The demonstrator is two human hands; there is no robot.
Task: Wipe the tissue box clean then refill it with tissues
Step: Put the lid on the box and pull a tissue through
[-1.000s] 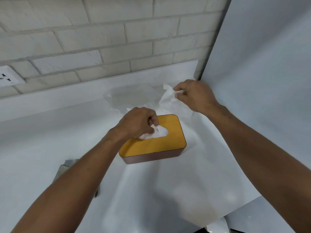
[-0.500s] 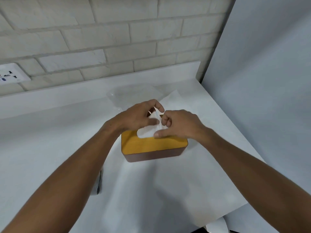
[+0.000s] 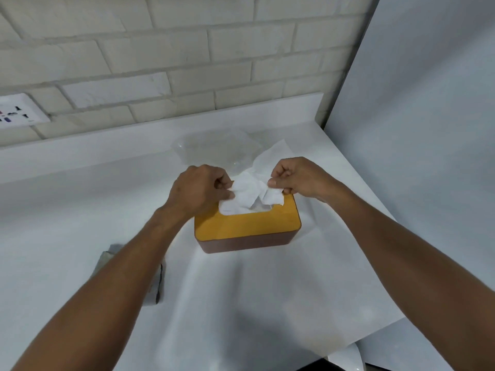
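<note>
A wall of whitewashed brick (image 3: 187,49) runs behind the white desk (image 3: 53,210), with a white socket plate (image 3: 21,109) set low at its left. A plain pale panel (image 3: 428,129) closes off the right side, meeting the brick in a corner. The light is soft and even.

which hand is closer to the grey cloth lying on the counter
Left. The left hand pinches the tissue over the tissue box, up and right of the grey cloth; the right hand pinches the tissue's other side, farther right.
</note>
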